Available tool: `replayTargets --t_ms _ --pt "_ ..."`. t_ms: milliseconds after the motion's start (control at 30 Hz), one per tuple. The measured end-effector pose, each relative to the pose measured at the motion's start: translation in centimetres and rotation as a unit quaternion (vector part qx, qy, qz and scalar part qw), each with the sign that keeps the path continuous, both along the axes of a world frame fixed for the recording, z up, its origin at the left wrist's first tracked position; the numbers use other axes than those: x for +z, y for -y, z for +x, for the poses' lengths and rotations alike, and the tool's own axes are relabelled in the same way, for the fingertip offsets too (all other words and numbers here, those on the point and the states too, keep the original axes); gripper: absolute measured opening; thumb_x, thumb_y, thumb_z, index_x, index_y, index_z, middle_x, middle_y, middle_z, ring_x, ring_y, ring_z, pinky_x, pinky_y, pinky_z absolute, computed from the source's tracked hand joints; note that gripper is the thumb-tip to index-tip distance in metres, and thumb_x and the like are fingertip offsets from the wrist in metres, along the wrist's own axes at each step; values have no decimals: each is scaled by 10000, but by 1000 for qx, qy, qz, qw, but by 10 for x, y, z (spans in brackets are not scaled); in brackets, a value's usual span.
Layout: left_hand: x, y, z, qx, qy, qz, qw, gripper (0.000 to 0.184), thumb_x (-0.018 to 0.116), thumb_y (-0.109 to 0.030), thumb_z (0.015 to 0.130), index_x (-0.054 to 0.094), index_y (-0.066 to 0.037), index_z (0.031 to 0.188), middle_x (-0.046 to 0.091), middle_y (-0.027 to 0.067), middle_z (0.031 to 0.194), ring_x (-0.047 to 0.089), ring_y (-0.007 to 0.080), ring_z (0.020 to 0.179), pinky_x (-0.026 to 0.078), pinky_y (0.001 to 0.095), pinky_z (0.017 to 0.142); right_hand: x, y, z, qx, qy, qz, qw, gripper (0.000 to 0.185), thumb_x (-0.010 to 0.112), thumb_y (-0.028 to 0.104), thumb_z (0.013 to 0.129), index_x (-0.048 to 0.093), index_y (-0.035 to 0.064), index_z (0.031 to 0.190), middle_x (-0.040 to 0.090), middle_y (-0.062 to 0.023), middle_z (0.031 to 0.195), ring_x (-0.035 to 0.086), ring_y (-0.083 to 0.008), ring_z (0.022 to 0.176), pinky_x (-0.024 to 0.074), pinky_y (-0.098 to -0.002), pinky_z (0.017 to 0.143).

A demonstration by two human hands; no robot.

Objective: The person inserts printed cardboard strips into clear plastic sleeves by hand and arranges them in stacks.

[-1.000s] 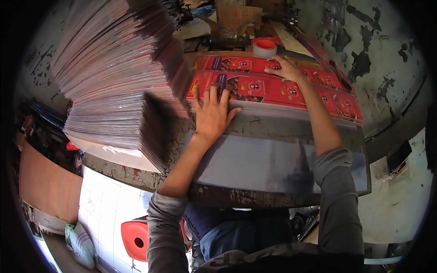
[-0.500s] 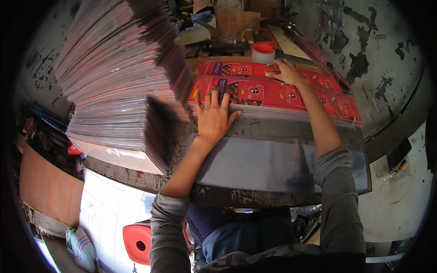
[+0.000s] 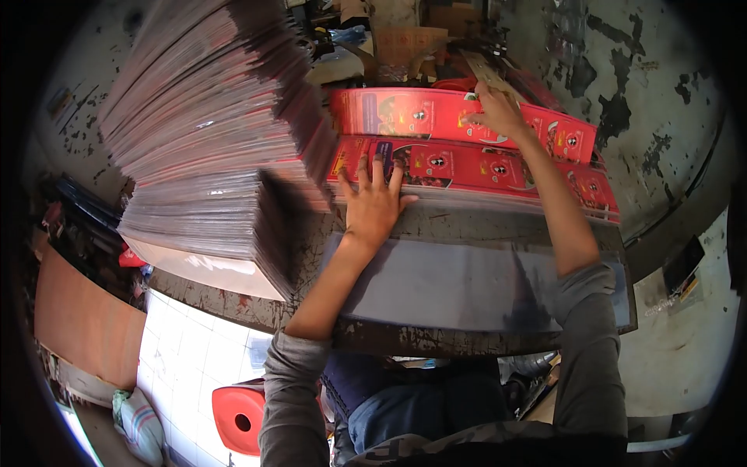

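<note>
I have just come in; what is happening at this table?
A person's right hand holds a red printed strip at its far edge, which looks raised and bowed. The left hand lies spread on the nearer red stack. A leaning pile of sheets stands at left, and a greyish sheet lies on the table.

Both forearms (image 3: 564,222) cross the near edge of the surface (image 3: 307,233); the left hand (image 3: 373,206) lies palm down, fingers spread, the right hand (image 3: 502,117) closed in a pinch nearer the far edge.
</note>
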State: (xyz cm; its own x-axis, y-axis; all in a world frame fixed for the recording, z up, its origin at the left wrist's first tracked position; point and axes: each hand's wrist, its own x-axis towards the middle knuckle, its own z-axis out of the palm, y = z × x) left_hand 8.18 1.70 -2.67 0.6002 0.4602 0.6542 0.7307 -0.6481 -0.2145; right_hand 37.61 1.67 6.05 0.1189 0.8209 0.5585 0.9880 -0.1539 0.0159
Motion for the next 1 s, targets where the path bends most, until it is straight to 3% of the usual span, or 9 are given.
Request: replayTargets --t_ms 100,167,300,533,667,733,767,833,1000 --pt "3 2 1 14 -19 -11 1000 602 499 -537 824 450 -134 1268 445 147 1217 415 309 1186 350 628 895 19 12 -14 -7 -55 -91 994 502 699 376 738 471 50 1042 587 -137 929 561 -312 990 389 -477 874" --pt "0 0 3 23 -29 0 999 592 454 -553 843 462 -129 1256 446 164 1216 417 326 1181 358 631 887 20 30 -25 17 130 38 991 313 617 273 825 496 62 1022 605 -100 941 560 -280 955 404 -400 756" --pt "-4 -2 8 34 -32 -13 999 574 407 -564 868 461 -157 1269 417 182 1285 397 380 1209 326 651 914 36 66 -26 31 204 142 968 276 596 263 835 517 67 1012 588 -102 888 562 -289 880 399 -385 735" --pt "-2 -5 0 -11 12 -57 998 605 449 -535 866 427 -108 1295 392 200 1311 342 362 1260 284 654 945 53 167 -47 71 115 101 986 315 624 246 809 523 48 1032 589 -120 888 553 -305 864 398 -388 746" --pt "23 11 -29 -70 68 26 995 622 494 -468 873 400 -32 1307 403 206 1279 369 346 1245 285 607 980 52 223 -63 81 19 80 993 317 641 218 789 530 41 1027 612 -142 906 571 -328 863 407 -407 778" --pt "40 31 -50 -146 61 -264 951 626 555 -457 845 394 -79 1317 372 183 1335 380 368 1241 271 520 1039 48 244 -60 53 2 49 997 316 650 215 780 533 38 1014 612 -150 888 575 -339 849 408 -412 775" --pt "35 39 -60 -148 59 -266 951 626 555 -457 845 394 -79 1317 372 183 1335 380 368 1241 271 520 1039 44 254 -58 25 -18 13 999 316 659 213 771 535 36 1001 613 -157 870 580 -350 835 410 -417 773" --pt "23 53 -77 -199 -101 -310 924 637 572 -483 823 432 -71 1288 416 162 1282 451 354 1165 324 454 1011 30 265 -52 36 -39 -8 999 325 672 212 759 535 35 995 611 -159 851 581 -356 825 416 -422 761" --pt "3 58 -86 -219 -34 -225 949 594 571 -512 805 523 -72 1202 476 119 1140 487 294 1097 384 449 911 -3 269 -55 33 -14 -68 997 327 695 197 736 529 28 962 600 -161 845 574 -364 828 431 -428 724"
